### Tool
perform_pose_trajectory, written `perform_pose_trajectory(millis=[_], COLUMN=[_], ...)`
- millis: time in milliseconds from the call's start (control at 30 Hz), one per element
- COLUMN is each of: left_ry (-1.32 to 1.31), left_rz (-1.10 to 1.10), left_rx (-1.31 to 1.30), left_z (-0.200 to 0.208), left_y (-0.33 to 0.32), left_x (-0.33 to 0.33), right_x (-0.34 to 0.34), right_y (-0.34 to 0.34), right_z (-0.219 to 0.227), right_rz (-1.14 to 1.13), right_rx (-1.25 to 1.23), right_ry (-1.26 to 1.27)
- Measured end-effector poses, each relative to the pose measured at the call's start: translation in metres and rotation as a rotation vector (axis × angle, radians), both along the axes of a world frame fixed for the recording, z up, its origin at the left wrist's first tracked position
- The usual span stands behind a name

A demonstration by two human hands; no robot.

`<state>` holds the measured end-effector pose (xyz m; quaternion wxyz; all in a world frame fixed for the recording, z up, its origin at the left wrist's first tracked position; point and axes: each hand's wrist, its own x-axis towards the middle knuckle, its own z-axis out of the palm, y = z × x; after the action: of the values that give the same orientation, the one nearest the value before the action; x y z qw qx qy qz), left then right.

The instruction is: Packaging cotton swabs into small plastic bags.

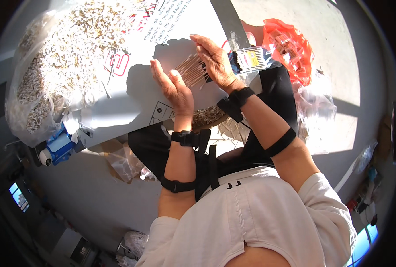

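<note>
A loose bundle of thin sticks, which look like cotton swabs (191,71), lies between my two hands over the white tabletop (118,104). My left hand (175,90) is at the bundle's near left side, its fingers stretched out and the thumb held apart. On the other side is my right hand (216,63), fingers extended and covering part of the sticks' right end. Neither hand is closed around the bundle. Just right of my right hand, a clear pack of swabs (250,59) with a yellow label rests at the table's right edge.
A large heap of loose swabs (80,46) spills from a clear plastic bag at the left of the table. Beyond the right edge sits a red plastic bag (291,50) holding small packs. A blue device (60,144) is at the table's near left corner.
</note>
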<state>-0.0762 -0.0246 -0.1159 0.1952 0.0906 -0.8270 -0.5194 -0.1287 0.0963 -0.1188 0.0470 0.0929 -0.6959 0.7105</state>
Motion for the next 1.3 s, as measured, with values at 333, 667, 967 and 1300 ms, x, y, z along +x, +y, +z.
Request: perform_pose_trajectory(millis=[333, 667, 967, 1300], left_ry=[0.064, -0.016, -0.030, -0.023], left_rz=[-0.145, -0.324, -0.432, -0.485], left_rx=[0.046, -0.585, -0.623, -0.508], left_z=[0.000, 0.015, 0.019, 0.034], left_y=[-0.015, -0.036, -0.016, -0.032], left_x=[-0.012, 0.007, -0.005, 0.004], right_x=[0.010, 0.024, 0.056, 0.064], right_y=[0.000, 0.013, 0.035, 0.029], right_z=[-0.001, 0.002, 0.004, 0.008], right_rz=[-0.072, -0.119, -0.064, -0.075], right_rx=[-0.241, -0.321, 0.206, 0.664], right_ry=[-0.148, -0.240, -0.115, 0.116])
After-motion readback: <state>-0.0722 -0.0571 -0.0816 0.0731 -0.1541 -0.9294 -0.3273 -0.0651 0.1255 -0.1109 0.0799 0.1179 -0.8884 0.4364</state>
